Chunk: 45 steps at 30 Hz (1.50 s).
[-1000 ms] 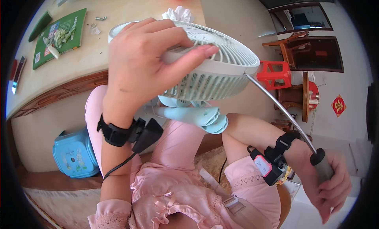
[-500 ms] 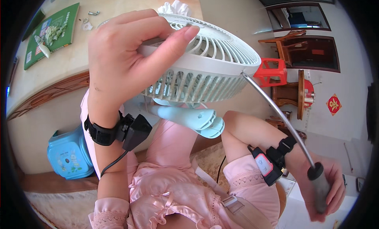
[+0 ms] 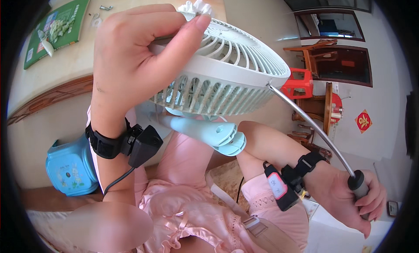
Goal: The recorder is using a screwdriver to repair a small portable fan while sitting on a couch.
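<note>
A small pale-green clip fan (image 3: pixel 244 56) is held up in front of me, its round white grille tilted upward. My left hand (image 3: pixel 135 56) grips the rim of the fan with thumb and fingers. Below the head hangs the fan's light-blue clip handle (image 3: pixel 205 130). At the lower right, my right hand (image 3: pixel 349 205) wraps round the dark handle of a screwdriver (image 3: pixel 312 124). The long metal shaft reaches up to the fan's right rim, and its tip touches the edge there. Whether a screw sits at the tip is too small to tell.
On the table (image 3: pixel 65 89) at the left lie a green book (image 3: pixel 59 28) with whitish scraps and a tube on it, small metal parts (image 3: pixel 106 8) and crumpled tissue (image 3: pixel 196 8). A blue stool (image 3: pixel 72 168) stands below the table, a red stool (image 3: pixel 298 83) farther off.
The fingers of my right hand have shifted round the screwdriver handle, which has moved slightly up and right. The fan stays in my left hand, almost unmoved.
</note>
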Each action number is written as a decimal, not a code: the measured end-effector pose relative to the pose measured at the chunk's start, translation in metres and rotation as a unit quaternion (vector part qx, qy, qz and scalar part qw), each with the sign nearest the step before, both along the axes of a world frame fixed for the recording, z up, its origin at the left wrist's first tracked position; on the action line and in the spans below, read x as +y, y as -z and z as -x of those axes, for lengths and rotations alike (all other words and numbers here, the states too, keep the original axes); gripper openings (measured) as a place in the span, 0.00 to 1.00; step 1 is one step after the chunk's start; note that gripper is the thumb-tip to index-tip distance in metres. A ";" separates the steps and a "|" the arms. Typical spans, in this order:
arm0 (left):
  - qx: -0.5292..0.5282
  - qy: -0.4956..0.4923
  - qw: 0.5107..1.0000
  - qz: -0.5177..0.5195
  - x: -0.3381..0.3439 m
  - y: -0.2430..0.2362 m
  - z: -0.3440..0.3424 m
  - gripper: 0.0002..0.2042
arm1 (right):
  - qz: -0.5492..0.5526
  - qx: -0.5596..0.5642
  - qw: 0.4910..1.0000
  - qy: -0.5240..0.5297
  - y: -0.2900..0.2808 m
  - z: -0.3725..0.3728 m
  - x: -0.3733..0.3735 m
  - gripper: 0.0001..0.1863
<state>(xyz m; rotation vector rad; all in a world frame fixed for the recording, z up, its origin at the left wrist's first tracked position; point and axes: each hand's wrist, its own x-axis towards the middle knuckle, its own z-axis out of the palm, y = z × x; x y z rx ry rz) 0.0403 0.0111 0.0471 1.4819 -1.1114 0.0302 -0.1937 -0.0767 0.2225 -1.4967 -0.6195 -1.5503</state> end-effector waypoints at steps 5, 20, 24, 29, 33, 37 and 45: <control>0.015 -0.007 1.000 0.009 -0.003 0.006 0.000 0.10 | -0.001 -0.071 0.985 0.154 0.003 -0.021 0.006 0.21; 0.027 0.014 0.998 0.056 -0.010 0.003 0.005 0.10 | 0.110 0.138 0.909 -0.378 -0.021 -0.028 -0.019 0.04; 0.024 0.007 1.000 0.003 0.006 0.005 -0.005 0.11 | 0.044 0.033 0.984 -0.171 -0.018 -0.014 -0.013 0.18; 0.028 0.044 0.996 0.070 -0.011 0.004 -0.001 0.12 | -0.030 0.035 0.998 0.052 -0.020 0.009 0.000 0.11; 0.030 0.027 0.998 0.042 0.000 0.006 -0.004 0.12 | 0.129 -0.096 0.957 0.241 0.004 -0.031 0.003 0.09; 0.020 0.021 0.998 0.056 -0.003 0.003 0.000 0.11 | 0.240 -0.040 0.970 0.017 -0.021 0.027 0.000 0.05; 0.012 0.020 0.999 0.046 -0.004 0.005 0.000 0.11 | 0.128 0.136 0.889 -0.419 -0.017 -0.021 -0.014 0.06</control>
